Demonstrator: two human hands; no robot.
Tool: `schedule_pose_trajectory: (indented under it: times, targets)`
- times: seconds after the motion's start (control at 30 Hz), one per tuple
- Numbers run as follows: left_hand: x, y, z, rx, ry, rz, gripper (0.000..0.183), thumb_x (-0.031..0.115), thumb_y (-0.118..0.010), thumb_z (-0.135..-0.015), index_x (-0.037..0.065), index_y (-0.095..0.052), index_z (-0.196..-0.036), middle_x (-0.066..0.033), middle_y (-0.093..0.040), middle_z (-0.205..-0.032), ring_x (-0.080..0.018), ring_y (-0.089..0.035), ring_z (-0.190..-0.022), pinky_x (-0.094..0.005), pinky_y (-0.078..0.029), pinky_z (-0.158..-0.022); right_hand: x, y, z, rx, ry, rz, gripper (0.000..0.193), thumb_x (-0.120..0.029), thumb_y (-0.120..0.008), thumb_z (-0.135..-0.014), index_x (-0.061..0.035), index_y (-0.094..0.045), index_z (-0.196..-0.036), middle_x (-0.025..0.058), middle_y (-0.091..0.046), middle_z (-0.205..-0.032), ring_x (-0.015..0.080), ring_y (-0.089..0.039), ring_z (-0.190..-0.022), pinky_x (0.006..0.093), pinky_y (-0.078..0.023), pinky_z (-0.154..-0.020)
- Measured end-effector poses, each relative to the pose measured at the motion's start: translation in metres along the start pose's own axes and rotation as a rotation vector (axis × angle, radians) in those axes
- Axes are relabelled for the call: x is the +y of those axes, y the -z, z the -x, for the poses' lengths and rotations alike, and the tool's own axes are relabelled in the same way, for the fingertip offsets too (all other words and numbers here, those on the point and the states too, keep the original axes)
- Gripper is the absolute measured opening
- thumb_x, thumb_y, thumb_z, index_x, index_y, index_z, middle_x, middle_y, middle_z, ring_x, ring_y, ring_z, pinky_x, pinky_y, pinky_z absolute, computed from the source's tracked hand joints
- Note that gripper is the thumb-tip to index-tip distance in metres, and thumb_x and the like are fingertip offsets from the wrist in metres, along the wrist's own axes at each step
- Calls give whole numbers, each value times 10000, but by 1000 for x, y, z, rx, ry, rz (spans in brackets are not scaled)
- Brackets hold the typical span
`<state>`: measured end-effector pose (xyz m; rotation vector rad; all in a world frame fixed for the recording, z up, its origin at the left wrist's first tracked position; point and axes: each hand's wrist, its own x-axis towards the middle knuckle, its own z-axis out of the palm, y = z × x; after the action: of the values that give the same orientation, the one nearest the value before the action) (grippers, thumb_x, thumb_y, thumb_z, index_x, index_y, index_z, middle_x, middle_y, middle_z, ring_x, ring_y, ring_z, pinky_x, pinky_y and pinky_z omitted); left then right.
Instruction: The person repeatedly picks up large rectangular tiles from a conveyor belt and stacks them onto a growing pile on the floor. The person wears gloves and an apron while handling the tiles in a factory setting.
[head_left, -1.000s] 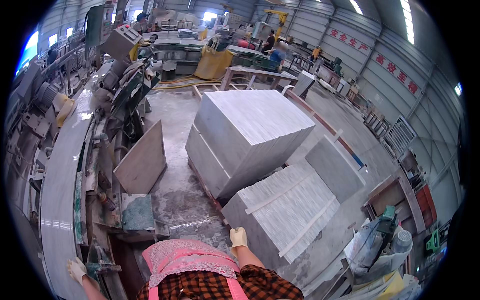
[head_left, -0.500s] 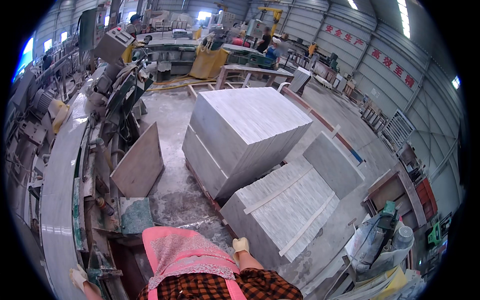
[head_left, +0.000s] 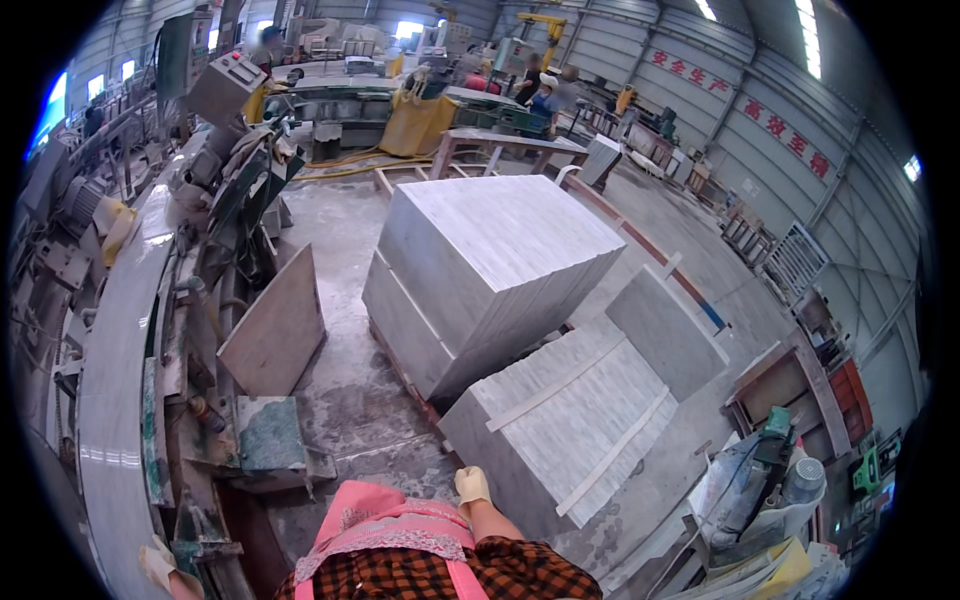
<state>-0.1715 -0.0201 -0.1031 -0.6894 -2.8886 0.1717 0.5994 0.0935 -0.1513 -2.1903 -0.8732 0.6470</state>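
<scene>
My left hand [head_left: 157,563], in a pale glove, is at the lower left beside the long grey conveyor bed [head_left: 112,400]. Its fingers look stretched out, with nothing visible in them. My right hand [head_left: 472,486], also gloved, hovers in front of my body with its fingers curled in and no object showing. Nearest to it is the low stack of upright grey stone slabs [head_left: 580,410], which has two pale strips across its top. Beyond that stands a taller stack of stone slabs [head_left: 500,235] on a reddish pallet.
A brownish panel [head_left: 275,325] leans by the machine on the left, above a green-stained metal block [head_left: 271,433]. Another grey slab [head_left: 667,330] lies against the low stack. Cluttered equipment [head_left: 755,490] occupies the lower right. People [head_left: 538,88] are at the far benches.
My left hand has shifted slightly lower along the conveyor's edge. My right hand has moved a little up and left. The pink apron front sits lower, showing more of the green-stained block.
</scene>
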Motion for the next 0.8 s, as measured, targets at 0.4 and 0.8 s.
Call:
schedule_pose_trajectory:
  times: [0.4,0.8]
  targets:
    - [13,-21,2,205,-44,99,653,611,-426,-886,18,-684,-978,-210,-670,-1025,-387,-641,-960,-502,-512,-797,31,-3,-4,33,-44,81,296,-230,-553,-764,36,-670,-711,191,-632,-634,276,-660,-654,410,-487,-628]
    - [11,-27,14,227,-53,157,704,642,-419,-871,-3,-684,-961,-231,-667,-986,-394,-648,-921,-547,-496,-765,25,-8,-9,2,-33,109,301,-238,-562,-767,32,-693,-740,227,-661,-689,327,-681,-715,409,-506,-689]
